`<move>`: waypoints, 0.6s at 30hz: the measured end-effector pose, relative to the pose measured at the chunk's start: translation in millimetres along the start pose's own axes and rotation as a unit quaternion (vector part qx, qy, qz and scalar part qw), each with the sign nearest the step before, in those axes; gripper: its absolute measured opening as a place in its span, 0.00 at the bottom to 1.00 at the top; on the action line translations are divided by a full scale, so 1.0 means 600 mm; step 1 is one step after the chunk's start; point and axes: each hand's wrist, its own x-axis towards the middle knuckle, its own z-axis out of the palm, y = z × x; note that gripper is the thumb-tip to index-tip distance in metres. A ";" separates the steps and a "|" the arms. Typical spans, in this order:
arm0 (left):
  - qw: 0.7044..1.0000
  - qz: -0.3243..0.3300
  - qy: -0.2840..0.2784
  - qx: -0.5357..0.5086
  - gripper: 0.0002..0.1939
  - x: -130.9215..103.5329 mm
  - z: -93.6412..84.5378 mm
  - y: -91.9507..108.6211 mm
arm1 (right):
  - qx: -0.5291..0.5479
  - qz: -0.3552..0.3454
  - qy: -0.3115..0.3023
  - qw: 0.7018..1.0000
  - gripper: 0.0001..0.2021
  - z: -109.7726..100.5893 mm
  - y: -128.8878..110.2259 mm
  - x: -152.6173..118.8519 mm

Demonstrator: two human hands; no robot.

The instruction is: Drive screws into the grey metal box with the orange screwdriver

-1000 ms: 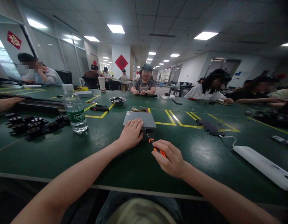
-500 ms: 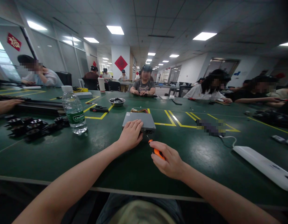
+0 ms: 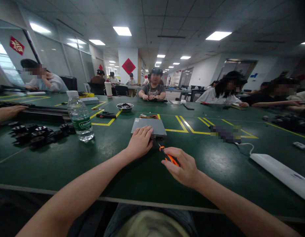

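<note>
A grey metal computer power supply (image 3: pixel 154 124) lies on the green table, its bundle of coloured wires (image 3: pixel 149 116) at the far side. My left hand (image 3: pixel 140 140) grips its near left corner, fingers laid over the top and the thumb side against the front face. In my right hand (image 3: pixel 183 166) is an orange and black screwdriver (image 3: pixel 170 158), held by the handle between thumb and fingers. Its thin shaft points up and left at the front face, close to the power socket (image 3: pixel 159 138). Whether the tip touches a screw I cannot tell.
Left of me stand a water bottle (image 3: pixel 80 118) and several black spool-like parts (image 3: pixel 39 133). A metal bowl (image 3: pixel 125 107) with small dark pieces sits beyond, near a black and red tool (image 3: pixel 106 116). A white power strip (image 3: pixel 278 174) lies right. Co-workers sit around the table.
The screwdriver handle has turned a little in my right hand, which has shifted slightly right. My left hand stays on the power supply. The whole view has drifted slightly.
</note>
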 end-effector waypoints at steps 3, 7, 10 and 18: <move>1.000 -0.001 -0.003 0.001 0.21 0.000 0.000 0.000 | 0.023 0.010 -0.005 1.000 0.10 0.001 0.001 -0.002; 1.000 0.000 -0.005 0.001 0.21 0.000 0.000 0.001 | 0.003 0.080 -0.028 0.996 0.03 -0.001 0.006 -0.004; 1.000 0.002 -0.004 0.004 0.21 0.000 -0.001 0.001 | -0.012 0.038 -0.032 0.999 0.04 0.001 0.004 -0.005; 1.000 0.002 -0.003 -0.004 0.22 -0.001 -0.003 0.001 | 0.030 -0.043 -0.024 0.998 0.05 0.004 -0.013 0.001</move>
